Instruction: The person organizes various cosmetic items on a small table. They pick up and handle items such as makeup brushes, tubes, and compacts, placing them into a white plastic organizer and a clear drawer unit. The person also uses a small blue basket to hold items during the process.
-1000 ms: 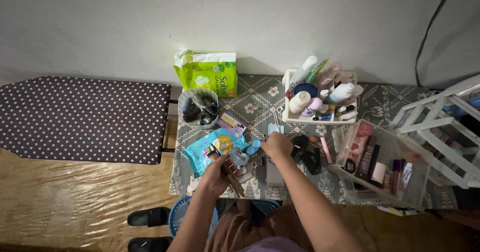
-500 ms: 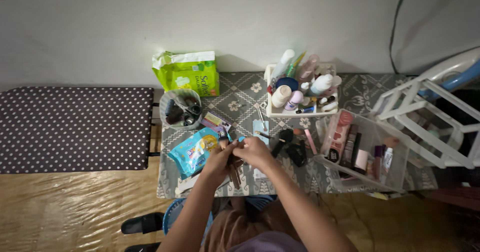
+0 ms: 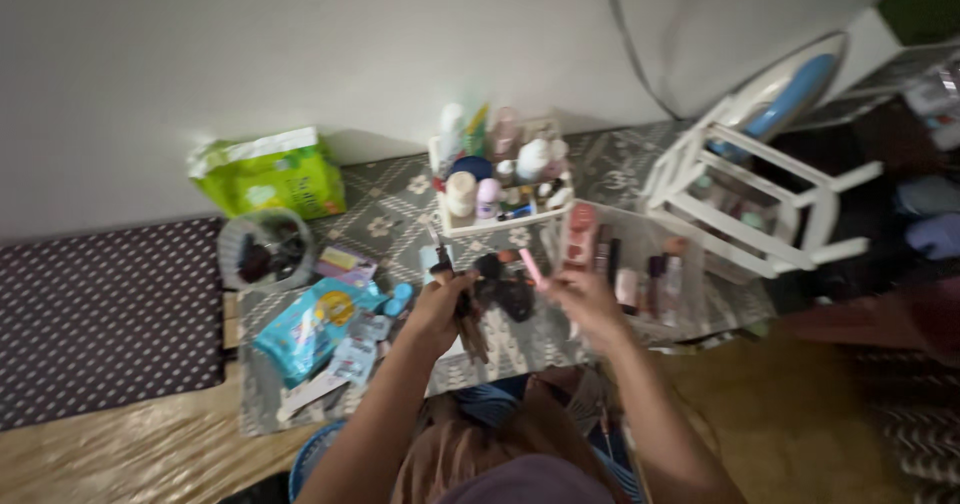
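Note:
My left hand (image 3: 437, 311) is closed around a bundle of dark, thin brushes or pencils (image 3: 468, 332) above the front of a low table with a grey patterned cloth (image 3: 400, 219). My right hand (image 3: 590, 299) is a little to the right and pinches a slim pink stick (image 3: 530, 266). Dark cosmetic items (image 3: 505, 289) lie on the cloth between the two hands. The view is blurred, so finer detail is lost.
A white basket of bottles (image 3: 500, 189) stands at the back, and a clear box of cosmetics (image 3: 625, 264) to the right. Left of the hands lie a blue packet (image 3: 310, 324), a clear bowl (image 3: 262, 249) and a green bag (image 3: 270, 174). A white rack (image 3: 750, 194) and a dotted board (image 3: 100, 314) flank the table.
My right hand has drawn apart from the left, rightward, now pinching a pink stick. The camera has swung right and come closer. The left hand still grips the bundle.

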